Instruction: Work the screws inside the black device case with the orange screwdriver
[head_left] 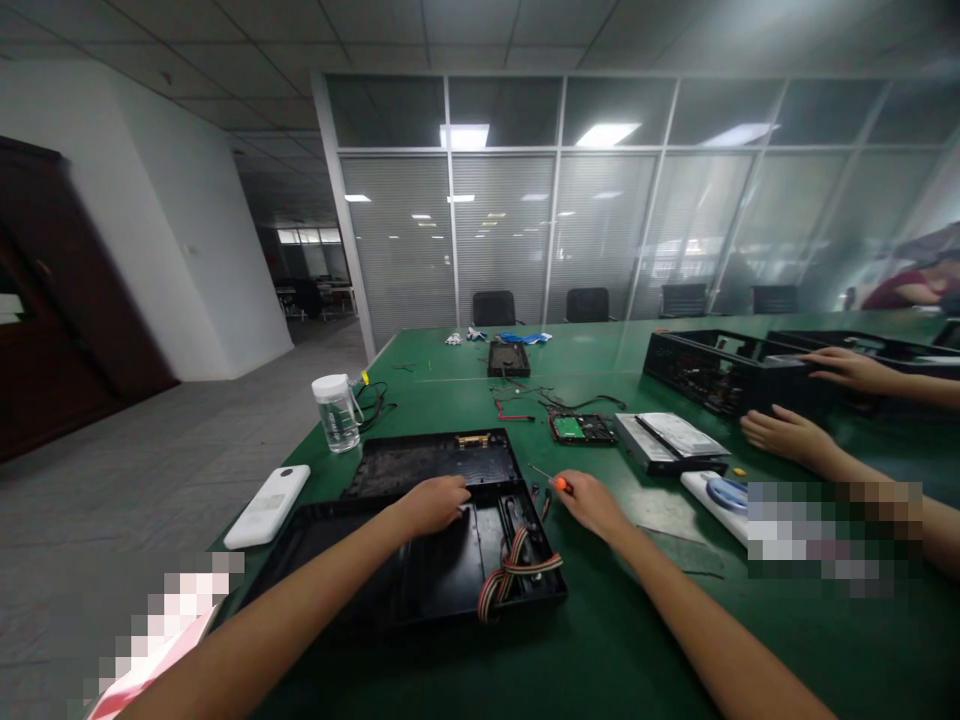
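My right hand [594,508] is wrapped round a screwdriver [561,484] with an orange handle, its thin shaft pointing left. Beside it on the green table lies an open black metal case [442,575], with a striped ribbon cable [517,567] looped over its right end. Over the seam between this case and the black panel [420,465] behind it, my left hand [435,502] has its fingers curled together. Whatever those fingers pinch, if anything, is hidden. A few small dark parts [538,495] lie between my two hands.
A water bottle [337,415] and a white phone-like device [268,507] stand left. Beyond are a green circuit board [581,428], a silver drive [671,442], loose cables [577,404] and a small black box [508,359]. At right, a co-worker's hands [787,435] touch a black computer chassis [720,375].
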